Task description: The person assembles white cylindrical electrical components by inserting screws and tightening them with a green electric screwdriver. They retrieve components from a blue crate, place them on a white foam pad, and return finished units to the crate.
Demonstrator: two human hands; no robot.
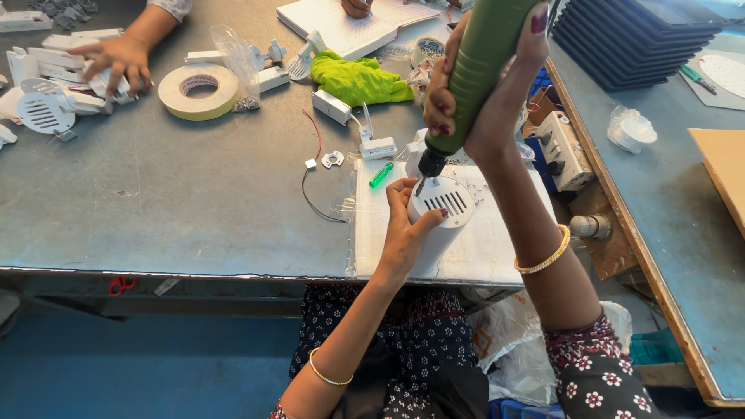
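My left hand (pixel 407 225) grips a white round plastic housing with a slotted vent (pixel 445 203), standing upright on a white board (pixel 481 248) at the table's near edge. My right hand (pixel 481 85) holds a green electric screwdriver (pixel 479 70) upright. Its dark tip (pixel 423 182) touches the housing's top rim beside my left fingers.
Another person's hand (pixel 116 62) rests on white plastic parts at the far left. A tape roll (pixel 199 91), a green cloth (pixel 358 79), a small green piece (pixel 381 174), a red-black wire (pixel 310 167), an open notebook (pixel 349 23) and stacked dark trays (pixel 636 35) lie about.
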